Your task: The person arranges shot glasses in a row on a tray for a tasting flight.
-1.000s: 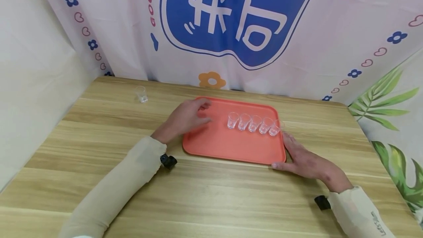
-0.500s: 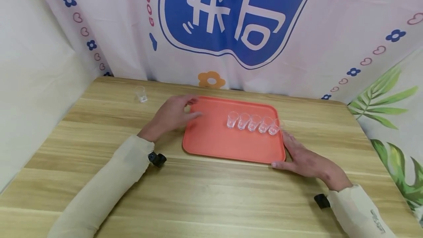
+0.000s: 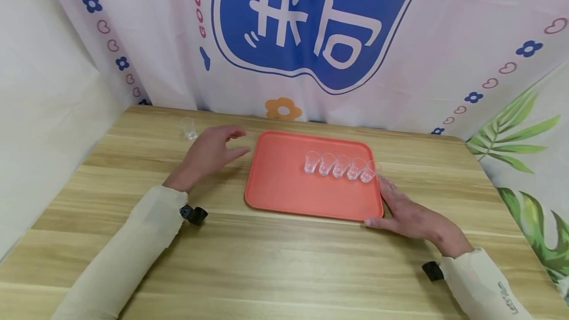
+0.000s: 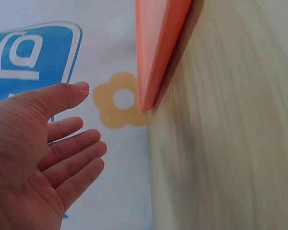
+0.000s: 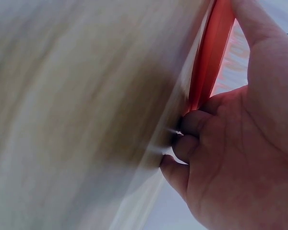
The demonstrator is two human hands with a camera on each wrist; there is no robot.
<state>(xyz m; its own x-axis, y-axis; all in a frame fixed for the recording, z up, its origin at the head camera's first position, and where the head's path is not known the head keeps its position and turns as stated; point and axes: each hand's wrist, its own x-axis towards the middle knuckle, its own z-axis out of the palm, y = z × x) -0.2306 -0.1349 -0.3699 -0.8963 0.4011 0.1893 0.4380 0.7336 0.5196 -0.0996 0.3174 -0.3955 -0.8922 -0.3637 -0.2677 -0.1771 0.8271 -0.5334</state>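
On the wooden table lies a red tray (image 3: 284,186), with a row of several small clear cups (image 3: 340,167) on its right half. My left hand (image 3: 206,154) hovers left of the tray, holding nothing; in the left wrist view its fingers (image 4: 81,155) and thumb are loosely extended, apart from the tray. Just beyond that hand, another clear cup (image 3: 189,129) stands on the table toward the back left. My right hand (image 3: 409,214) rests at the tray's front right corner, fingers along the right side and thumb by the front edge. The right wrist view shows its fingers (image 5: 194,124) against the tray's rim.
A printed cloth (image 3: 169,38) hangs behind the table's back edge. White sheeting (image 3: 53,112) stands along the left side, and a leaf-patterned cloth (image 3: 520,137) along the right. Dark wrist cameras (image 3: 194,215) sit at both cuffs.
My left hand has moved left, from over the tray's left part to the bare table beside it, nearer the lone cup. The right hand, tray and cups have stayed put.
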